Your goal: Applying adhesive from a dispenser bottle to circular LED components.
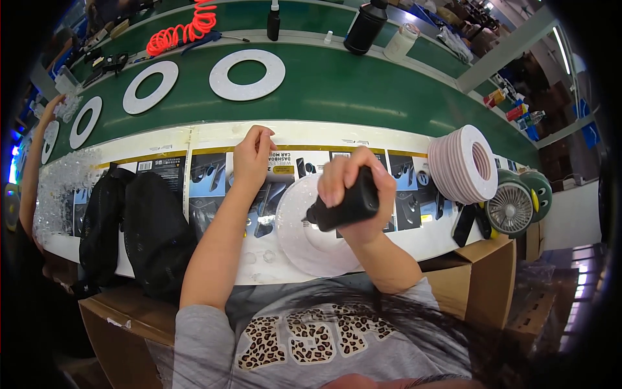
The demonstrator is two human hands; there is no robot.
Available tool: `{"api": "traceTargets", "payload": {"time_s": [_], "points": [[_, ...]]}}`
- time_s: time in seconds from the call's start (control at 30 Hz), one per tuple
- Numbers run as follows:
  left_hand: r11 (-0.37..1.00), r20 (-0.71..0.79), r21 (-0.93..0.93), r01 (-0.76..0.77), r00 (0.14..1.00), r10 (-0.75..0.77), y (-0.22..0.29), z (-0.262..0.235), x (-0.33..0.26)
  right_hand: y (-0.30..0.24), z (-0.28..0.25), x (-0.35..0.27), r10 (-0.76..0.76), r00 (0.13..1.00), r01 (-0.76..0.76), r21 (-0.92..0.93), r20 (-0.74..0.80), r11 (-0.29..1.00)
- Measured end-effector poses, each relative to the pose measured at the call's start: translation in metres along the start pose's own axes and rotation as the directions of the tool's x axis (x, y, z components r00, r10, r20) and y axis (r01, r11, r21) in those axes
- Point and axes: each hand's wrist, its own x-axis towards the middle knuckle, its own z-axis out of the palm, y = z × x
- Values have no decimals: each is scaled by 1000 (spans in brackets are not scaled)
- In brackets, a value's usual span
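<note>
My right hand (pixel 381 189) grips a black squeeze bottle (pixel 353 202). The bottle is tilted, its narrow nozzle pointing down and left over a round white disc (pixel 299 249) on the table in front of me. I cannot make out whether anything is coming from the nozzle. My left hand (pixel 253 154) is closed, its fingers curled together, above the printed sheets left of the disc and by the green belt's edge. Anything inside those fingers is hidden. Small clear round pieces (pixel 269 257) lie left of the disc.
White rings (pixel 223 85) lie along the green belt (pixel 343 97). At right, a stack of white rings (pixel 453 165) stands beside a small fan (pixel 510 207). Black sleeve-like cloths (pixel 152 227) and clear plastic pieces (pixel 61 201) lie left, near another person's arm (pixel 32 155).
</note>
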Motion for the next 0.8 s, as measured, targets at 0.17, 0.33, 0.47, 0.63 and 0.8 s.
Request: {"api": "traceTargets", "payload": {"time_s": [0.17, 0.33, 0.47, 0.63, 0.8], "points": [[1000, -2, 4, -12, 1000, 12, -1, 0, 1, -4, -8, -34, 93, 996, -93, -1, -6, 996], [1000, -2, -8, -6, 1000, 6, -1, 0, 1, 8, -16, -54, 85, 996, -84, -9, 15, 996], [1000, -2, -4, 9, 1000, -9, 2, 0, 1, 10, -19, -56, 100, 995, -100, 14, -3, 995], [1000, 0, -7, 2, 1000, -2, 2, 1, 0, 10, -19, -57, 105, 994, -105, 22, -8, 994], [1000, 6, -7, 7, 1000, -7, 1, -1, 0, 13, -18, -57, 92, 996, -92, 16, -11, 996]]}}
